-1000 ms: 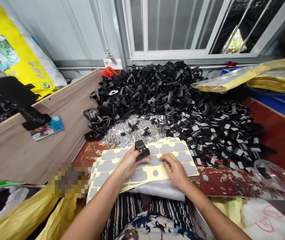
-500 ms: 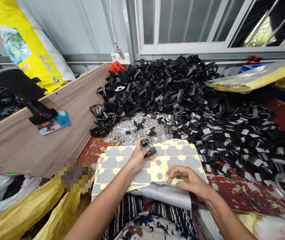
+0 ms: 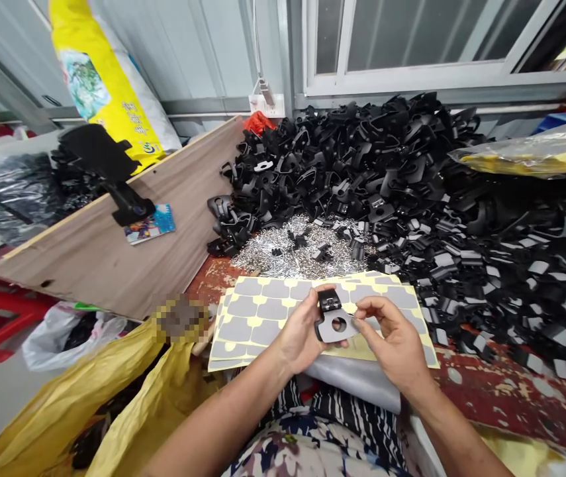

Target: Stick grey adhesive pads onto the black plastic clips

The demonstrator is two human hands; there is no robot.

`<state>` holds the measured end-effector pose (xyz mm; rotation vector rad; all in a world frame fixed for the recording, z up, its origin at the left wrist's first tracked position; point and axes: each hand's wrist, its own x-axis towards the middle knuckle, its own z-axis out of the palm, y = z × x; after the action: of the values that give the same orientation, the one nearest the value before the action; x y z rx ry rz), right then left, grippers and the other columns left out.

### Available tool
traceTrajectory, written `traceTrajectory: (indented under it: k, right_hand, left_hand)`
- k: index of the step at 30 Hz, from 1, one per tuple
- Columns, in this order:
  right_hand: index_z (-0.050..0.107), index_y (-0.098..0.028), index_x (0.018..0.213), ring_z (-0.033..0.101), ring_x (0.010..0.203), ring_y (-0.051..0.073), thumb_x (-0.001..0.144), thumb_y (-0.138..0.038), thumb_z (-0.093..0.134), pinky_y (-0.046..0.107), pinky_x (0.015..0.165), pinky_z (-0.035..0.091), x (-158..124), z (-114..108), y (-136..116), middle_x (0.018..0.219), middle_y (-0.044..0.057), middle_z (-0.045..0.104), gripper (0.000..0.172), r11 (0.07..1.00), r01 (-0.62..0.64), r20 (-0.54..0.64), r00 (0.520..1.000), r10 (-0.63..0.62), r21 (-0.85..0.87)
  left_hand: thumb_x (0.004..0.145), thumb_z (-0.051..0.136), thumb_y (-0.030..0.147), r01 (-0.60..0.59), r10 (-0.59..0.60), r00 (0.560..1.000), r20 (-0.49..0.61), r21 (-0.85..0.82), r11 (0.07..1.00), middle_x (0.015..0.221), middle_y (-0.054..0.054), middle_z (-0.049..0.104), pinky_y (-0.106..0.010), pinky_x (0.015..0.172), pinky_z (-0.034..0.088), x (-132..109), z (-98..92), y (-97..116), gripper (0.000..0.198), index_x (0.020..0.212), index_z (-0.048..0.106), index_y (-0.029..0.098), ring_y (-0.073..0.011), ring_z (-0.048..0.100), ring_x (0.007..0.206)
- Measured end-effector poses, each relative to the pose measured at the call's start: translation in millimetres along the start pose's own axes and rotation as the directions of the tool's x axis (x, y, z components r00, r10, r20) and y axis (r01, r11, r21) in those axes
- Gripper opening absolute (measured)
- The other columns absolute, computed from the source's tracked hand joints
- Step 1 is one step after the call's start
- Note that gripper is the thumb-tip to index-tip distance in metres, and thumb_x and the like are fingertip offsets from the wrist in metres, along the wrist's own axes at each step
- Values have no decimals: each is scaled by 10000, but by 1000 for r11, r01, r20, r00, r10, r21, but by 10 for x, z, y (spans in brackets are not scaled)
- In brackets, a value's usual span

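My left hand [image 3: 296,339] is wrapped round a black plastic clip [image 3: 331,301] with a hinged upper part, held above the sticker sheets. Over the clip's flat face lies a grey sticker [image 3: 326,329] with a round hole. My right hand [image 3: 396,339] pinches this sticker's right edge between thumb and forefinger. Whether the sticker is fully stuck down I cannot tell. Beneath both hands, yellow-backed sheets of grey stickers [image 3: 257,310] are stacked at the table's front edge. A loose grey sheet [image 3: 362,382] hangs over my lap.
A big heap of black clips [image 3: 347,159] fills the back of the table. Before it lies a pile of metal pins [image 3: 287,255], with small black and grey parts [image 3: 461,271] on the right. A wooden board [image 3: 114,265] leans at left; yellow sacks [image 3: 64,404] stand below.
My right hand has come up from the sheets' front edge and now pinches a grey sticker at the clip. My left hand has turned the clip's flat face upward. The view has swung left.
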<state>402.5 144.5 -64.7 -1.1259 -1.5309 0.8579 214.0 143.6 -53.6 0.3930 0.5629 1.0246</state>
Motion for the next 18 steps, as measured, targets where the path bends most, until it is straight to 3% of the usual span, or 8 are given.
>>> traceTrajectory:
  k: [5, 18]
  right_hand:
    - [676, -249, 1091, 683, 894, 199, 939, -299, 723, 336, 853, 572, -49, 52, 57, 919, 23, 687, 167, 1000, -10, -25, 1000, 10, 1]
    - [672, -244, 1083, 682, 939, 208, 969, -307, 691, 355, 894, 561, -124, 40, 71, 962, 34, 687, 132, 999, -21, -17, 1000, 20, -50]
  left_hand:
    - [1005, 617, 596, -25, 26, 1000, 14, -37, 999, 1021, -65, 617, -342, 697, 601, -35, 4, -29, 466, 1342, 588, 275, -187, 601, 827]
    - [962, 678, 575, -25, 24, 1000, -10, -17, 1000, 1036, -64, 608, -360, 683, 614, -72, 67, -60, 487, 1329, 589, 269, -186, 588, 816]
